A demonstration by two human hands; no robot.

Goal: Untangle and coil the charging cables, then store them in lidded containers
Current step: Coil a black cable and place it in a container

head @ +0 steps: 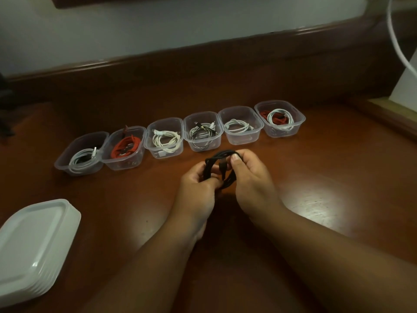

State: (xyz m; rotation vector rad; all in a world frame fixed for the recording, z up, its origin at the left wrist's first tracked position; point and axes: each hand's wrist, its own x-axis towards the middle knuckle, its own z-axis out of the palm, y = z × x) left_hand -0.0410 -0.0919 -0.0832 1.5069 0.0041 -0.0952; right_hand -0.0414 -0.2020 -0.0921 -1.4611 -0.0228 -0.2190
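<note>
A black cable [213, 163] wound into a small coil sits between both hands above the wooden table [327, 177]. My left hand [198, 188] grips the coil's left side, and my right hand [252, 175] pinches its right side with thumb and fingers. Behind them runs a row of several clear lidless containers. The leftmost container [62, 164] holds a white cable, the one beside it [140, 162] a red cable, the rightmost [300, 125] a red and a white cable. The containers between hold white and dark coils.
A stack of white lids [33, 247] lies at the table's near left. A white cord [397, 41] hangs at the far right by a white object [406, 89]. A raised wooden edge [203, 48] runs along the back.
</note>
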